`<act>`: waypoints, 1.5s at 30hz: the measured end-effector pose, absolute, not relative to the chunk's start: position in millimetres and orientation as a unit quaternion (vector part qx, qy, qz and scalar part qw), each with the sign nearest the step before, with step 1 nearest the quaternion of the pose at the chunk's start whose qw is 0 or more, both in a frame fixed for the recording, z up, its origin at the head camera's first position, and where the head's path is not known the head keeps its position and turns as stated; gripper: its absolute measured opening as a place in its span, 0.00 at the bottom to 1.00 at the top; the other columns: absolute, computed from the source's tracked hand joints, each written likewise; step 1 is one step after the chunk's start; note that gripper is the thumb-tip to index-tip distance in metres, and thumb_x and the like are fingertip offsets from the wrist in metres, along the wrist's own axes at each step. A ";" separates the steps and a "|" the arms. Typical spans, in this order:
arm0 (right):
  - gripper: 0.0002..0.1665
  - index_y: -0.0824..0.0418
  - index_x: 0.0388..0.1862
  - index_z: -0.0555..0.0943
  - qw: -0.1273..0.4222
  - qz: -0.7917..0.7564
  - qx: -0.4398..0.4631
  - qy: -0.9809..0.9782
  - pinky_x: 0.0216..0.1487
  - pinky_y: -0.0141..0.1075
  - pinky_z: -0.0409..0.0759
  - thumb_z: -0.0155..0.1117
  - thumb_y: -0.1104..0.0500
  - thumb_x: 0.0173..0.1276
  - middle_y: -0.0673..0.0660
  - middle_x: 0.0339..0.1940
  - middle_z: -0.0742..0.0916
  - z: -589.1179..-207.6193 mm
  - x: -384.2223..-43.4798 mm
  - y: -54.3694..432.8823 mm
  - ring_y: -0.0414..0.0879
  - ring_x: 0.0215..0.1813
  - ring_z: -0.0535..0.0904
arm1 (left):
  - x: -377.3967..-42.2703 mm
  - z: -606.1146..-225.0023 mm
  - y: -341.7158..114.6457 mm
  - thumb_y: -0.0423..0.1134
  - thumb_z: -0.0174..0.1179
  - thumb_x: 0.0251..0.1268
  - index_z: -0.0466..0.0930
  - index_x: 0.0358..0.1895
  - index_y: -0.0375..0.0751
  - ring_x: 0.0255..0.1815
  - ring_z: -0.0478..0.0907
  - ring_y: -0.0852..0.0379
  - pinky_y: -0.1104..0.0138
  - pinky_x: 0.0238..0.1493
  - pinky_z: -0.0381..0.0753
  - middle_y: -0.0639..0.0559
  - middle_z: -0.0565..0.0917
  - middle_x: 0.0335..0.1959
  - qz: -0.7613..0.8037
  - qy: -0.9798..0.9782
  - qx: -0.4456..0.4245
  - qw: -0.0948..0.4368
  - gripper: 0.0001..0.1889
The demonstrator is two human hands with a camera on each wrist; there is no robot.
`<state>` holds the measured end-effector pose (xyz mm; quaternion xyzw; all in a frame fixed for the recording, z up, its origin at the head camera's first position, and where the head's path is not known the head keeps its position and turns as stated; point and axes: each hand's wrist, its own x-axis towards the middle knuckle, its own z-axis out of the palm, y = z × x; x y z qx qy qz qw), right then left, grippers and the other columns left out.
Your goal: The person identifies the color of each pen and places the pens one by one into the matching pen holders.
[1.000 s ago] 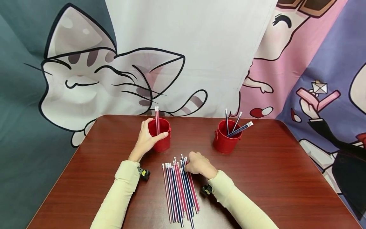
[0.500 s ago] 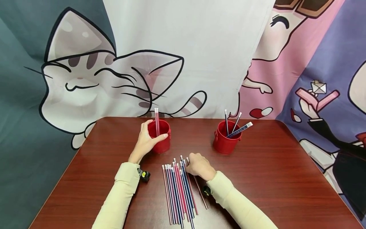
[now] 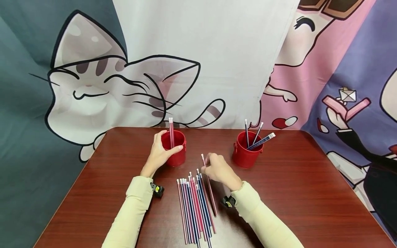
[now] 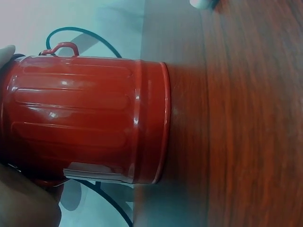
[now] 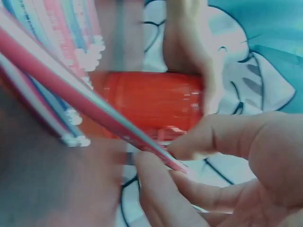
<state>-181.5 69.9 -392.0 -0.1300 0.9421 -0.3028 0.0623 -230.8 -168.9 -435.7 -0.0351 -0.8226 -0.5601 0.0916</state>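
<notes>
My left hand (image 3: 159, 153) grips the red bucket (image 3: 177, 159) at the back, thumb near the front rim and fingers round its left side. Pink pencils (image 3: 171, 132) stand in that bucket, white eraser ends up. In the left wrist view the bucket (image 4: 80, 104) is upright on the table. My right hand (image 3: 219, 169) pinches a pink striped pencil (image 3: 211, 193) near its eraser end, just right of the pencil row. The right wrist view shows this pencil (image 5: 102, 116) between thumb and fingers, slanting across the other pencils.
Pink and dark blue pencils (image 3: 193, 210) lie side by side in a row at the front middle of the brown table (image 3: 294, 193). A second red bucket (image 3: 244, 156) at the back right holds several dark blue pencils (image 3: 263, 140). A cartoon cat curtain (image 3: 217, 41) hangs behind.
My right hand has drawn a pink pencil out of the row's right side, then moved it slightly up and away from the row. The left hand stays on its bucket.
</notes>
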 end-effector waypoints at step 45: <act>0.06 0.63 0.37 0.77 -0.177 -0.524 -0.251 0.794 0.37 0.37 0.78 0.59 0.64 0.60 0.52 0.30 0.82 -385.2 -244.7 -12.5 0.41 0.34 0.77 | -229.5 -436.9 -169.8 0.55 0.70 0.42 0.55 0.65 0.48 0.57 0.65 0.52 0.53 0.54 0.72 0.52 0.63 0.59 -0.570 -0.812 -0.050 0.111 0.46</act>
